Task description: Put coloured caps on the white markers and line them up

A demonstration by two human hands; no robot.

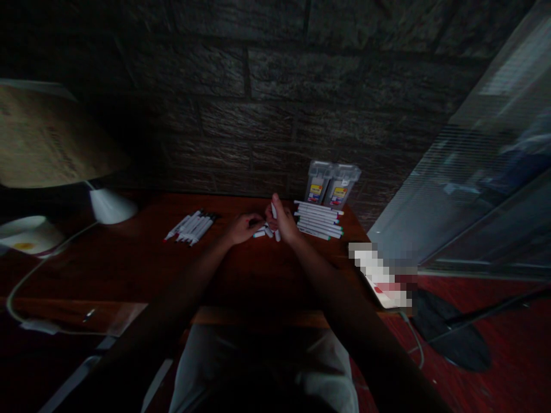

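Note:
My right hand (pixel 284 222) is closed, thumb up, around a short white piece that looks like a marker (pixel 274 211); most of it is hidden by the fingers. Just to its left, my left hand (pixel 245 228) rests low over the table with bent fingers a little apart, nothing visible in them. Several short white caps (pixel 269 232) lie loose between and under the two hands. To the right is a row of white markers (pixel 318 221), some with coloured ends. Another bundle of white markers (pixel 191 228) lies at an angle on the left.
Two clear plastic cases (pixel 331 186) with yellow labels stand against the dark stone wall. On the left are a lamp (pixel 111 206) and a white paper cup (pixel 32 238). A blurred white object (pixel 379 275) sits at the right edge of the wooden table (pixel 258 275).

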